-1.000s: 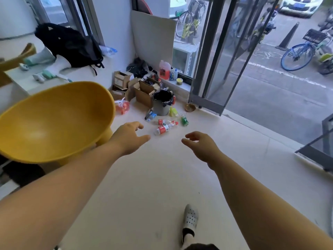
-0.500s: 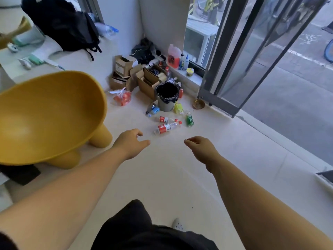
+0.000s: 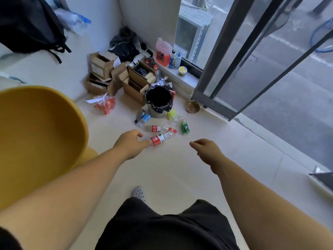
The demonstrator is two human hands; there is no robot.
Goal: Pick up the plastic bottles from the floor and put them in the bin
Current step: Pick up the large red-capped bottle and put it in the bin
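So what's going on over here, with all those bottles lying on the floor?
A person is clearing up plastic bottles. Their left hand reaches out toward a clear bottle with a red label, and the right hand hangs empty beside it. Neither hand holds anything. Several more, including a green bottle, lie in front of the bin, lined with a black bag.

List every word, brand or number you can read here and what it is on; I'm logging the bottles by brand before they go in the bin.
No text can be read in this view.
Red-label bottle nearest the left hand: white marks, too blurred.
Second red-label bottle: too small.
Green bottle: label blurred.
Yellow-green carton: dark marks, illegible.
Blue-label bottle: nothing legible.
Pink jug: red label, blurred.
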